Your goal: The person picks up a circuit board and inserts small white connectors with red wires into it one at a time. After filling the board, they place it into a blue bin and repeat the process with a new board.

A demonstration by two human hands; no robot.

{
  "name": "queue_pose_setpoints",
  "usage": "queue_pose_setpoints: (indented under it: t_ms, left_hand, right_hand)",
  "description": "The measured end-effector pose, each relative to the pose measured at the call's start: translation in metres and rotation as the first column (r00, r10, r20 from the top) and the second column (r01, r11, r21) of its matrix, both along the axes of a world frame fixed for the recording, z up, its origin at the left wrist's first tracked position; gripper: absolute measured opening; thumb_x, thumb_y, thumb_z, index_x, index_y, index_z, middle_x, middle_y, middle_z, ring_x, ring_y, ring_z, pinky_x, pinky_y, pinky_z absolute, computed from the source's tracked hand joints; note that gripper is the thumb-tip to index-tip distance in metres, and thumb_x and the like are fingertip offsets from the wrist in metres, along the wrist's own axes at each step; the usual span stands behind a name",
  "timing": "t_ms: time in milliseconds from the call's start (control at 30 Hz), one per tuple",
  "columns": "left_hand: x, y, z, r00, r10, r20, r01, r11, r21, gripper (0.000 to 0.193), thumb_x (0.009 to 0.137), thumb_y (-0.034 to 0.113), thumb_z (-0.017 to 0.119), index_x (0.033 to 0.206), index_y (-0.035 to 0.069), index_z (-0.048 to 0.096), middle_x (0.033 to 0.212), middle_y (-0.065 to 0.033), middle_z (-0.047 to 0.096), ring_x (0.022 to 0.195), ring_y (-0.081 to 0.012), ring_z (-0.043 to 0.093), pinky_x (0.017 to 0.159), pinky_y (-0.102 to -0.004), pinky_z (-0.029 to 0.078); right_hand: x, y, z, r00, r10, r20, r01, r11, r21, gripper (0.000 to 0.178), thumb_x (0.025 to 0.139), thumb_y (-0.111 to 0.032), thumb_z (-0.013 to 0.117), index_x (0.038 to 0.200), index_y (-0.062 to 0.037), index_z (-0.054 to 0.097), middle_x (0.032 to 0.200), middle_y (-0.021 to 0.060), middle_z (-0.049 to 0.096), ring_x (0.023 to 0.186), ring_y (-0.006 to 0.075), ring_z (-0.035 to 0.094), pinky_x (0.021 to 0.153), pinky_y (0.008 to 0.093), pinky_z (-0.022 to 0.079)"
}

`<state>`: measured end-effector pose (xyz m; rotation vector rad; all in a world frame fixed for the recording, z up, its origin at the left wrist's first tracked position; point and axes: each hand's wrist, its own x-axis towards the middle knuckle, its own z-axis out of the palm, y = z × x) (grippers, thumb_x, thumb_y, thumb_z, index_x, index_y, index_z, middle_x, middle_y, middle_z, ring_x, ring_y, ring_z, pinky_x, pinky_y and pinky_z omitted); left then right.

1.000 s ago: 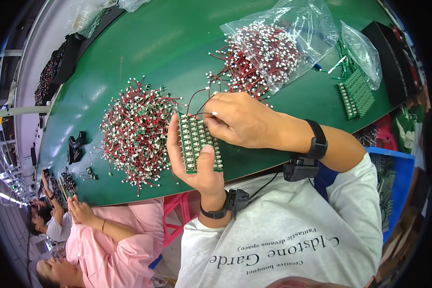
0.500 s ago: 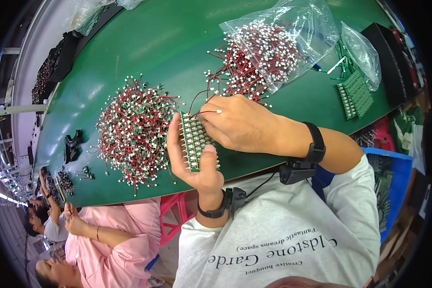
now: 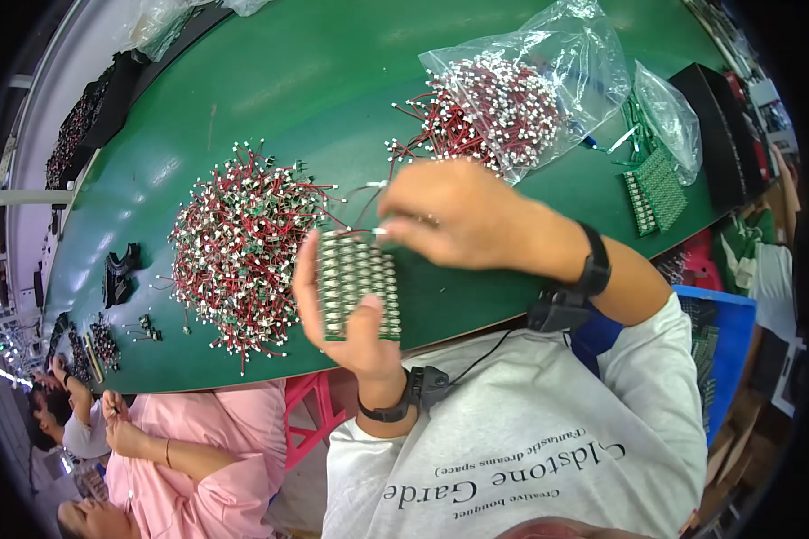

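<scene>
While the left hand (image 3: 364, 349) clasps a board (image 3: 343, 280), the right hand (image 3: 466, 216) bends half-curled, hold unclear

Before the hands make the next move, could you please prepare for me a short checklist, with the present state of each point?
1. Green board panel supported by the left hand: ok, the thumb lies on its face.
2. Right hand close to the panel: ok, it is by the upper right corner.
3. White wire end gripped by the right hand: cannot tell, motion blur there.
4. Loose red wires all covered by the clear bag: not ok, many lie outside it on the table.
5. Left hand free of the wired-piece pile: cannot tell, they adjoin in this view.
</scene>
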<state>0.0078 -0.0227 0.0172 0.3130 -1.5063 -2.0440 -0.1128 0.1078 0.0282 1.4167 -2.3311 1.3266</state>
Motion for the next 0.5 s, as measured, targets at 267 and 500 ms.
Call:
queue_pose_setpoints:
  t_ms: [267, 500]
  left_hand:
    - [-0.002, -0.013, 0.009, 0.998, 0.034, -0.060, -0.026, 0.990, 0.136, 0.071, 0.069, 0.003, 0.050, 0.139, -0.009, 0.038, 0.113, -0.0203, 0.057, 0.092, -0.0240, 0.064, 0.088, -0.0419, 0.055]
    - [0.002, -0.024, 0.004, 0.997, 0.036, -0.064, -0.016, 0.956, 0.292, 0.073, 0.070, 0.009, 0.050, 0.140, -0.009, 0.036, 0.115, -0.0240, 0.057, 0.101, -0.0289, 0.063, 0.091, -0.0470, 0.054]
  right_hand:
    - [-0.082, -0.017, -0.021, 0.790, -0.356, -0.499, 0.524, 0.814, 0.249, 0.011, 0.083, -0.016, 0.066, 0.081, -0.0048, 0.064, 0.083, 0.0087, 0.060, 0.087, 0.0280, 0.058, 0.072, 0.0397, 0.048]
    - [-0.075, -0.010, -0.013, 0.877, -0.257, -0.407, 0.307, 0.950, 0.061, 0.009, 0.083, -0.009, 0.065, 0.088, -0.0038, 0.059, 0.086, 0.0082, 0.060, 0.088, 0.0299, 0.055, 0.082, 0.0407, 0.043]
